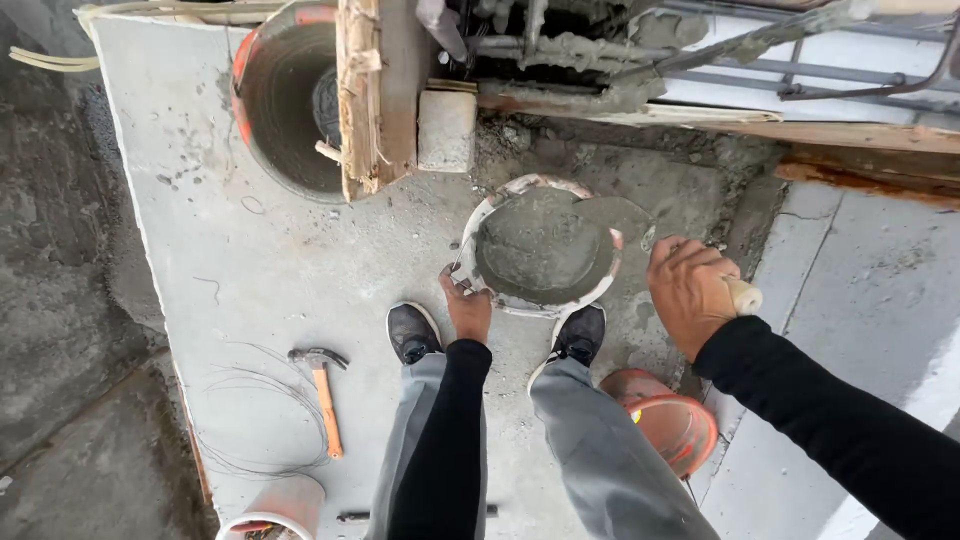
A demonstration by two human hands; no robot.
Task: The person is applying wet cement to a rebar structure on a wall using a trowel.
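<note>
A white bucket [497,205] holding wet grey cement stands on the concrete slab in front of my feet. My left hand [467,306] grips the bucket's rim at its near left side. My right hand [690,293] is closed around a pale wooden handle [744,296] of a tool; the tool's flat blade [612,212] lies over the bucket's right edge, coated in cement.
A larger orange bucket [285,100] with cement stands at the back left, beside wooden planks [372,90]. A hammer [323,385] and loose wire [250,420] lie on the slab at left. An orange bucket [672,420] sits behind my right foot.
</note>
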